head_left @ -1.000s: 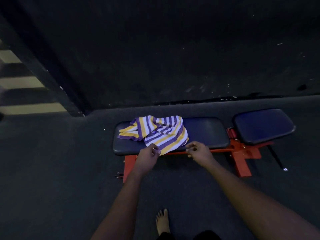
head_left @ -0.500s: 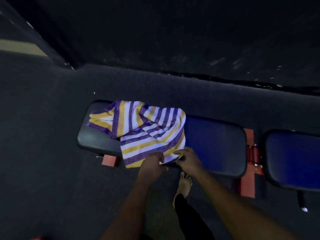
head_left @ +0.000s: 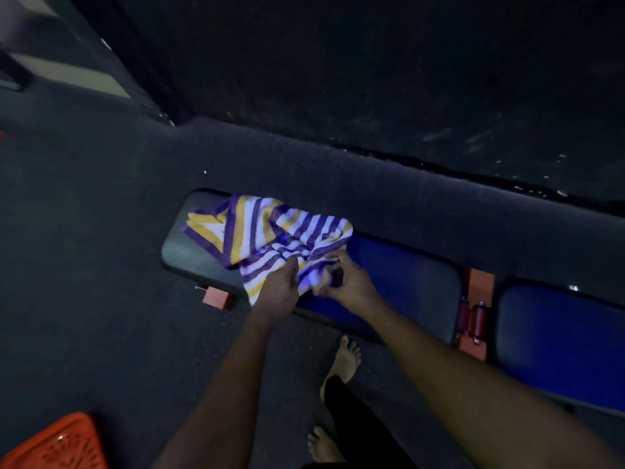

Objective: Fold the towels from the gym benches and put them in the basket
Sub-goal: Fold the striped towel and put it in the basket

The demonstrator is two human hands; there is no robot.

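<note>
Purple-and-yellow striped towel (head_left: pixel 270 238) lies rumpled on the blue bench (head_left: pixel 406 282); left hand (head_left: pixel 279 291) and right hand (head_left: pixel 350 286) pinch its near edge, probably seeking corners to lift it. Orange basket (head_left: pixel 57 445) waits nearby on the floor.

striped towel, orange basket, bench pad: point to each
striped towel (head_left: pixel 267 228), head view, middle of the crumpled cloth
orange basket (head_left: pixel 57 445), head view, its mesh wall
bench pad (head_left: pixel 406 282), head view, bare blue top

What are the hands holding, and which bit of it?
Both the left hand and right hand grip the striped towel by its bunched near edge.
</note>
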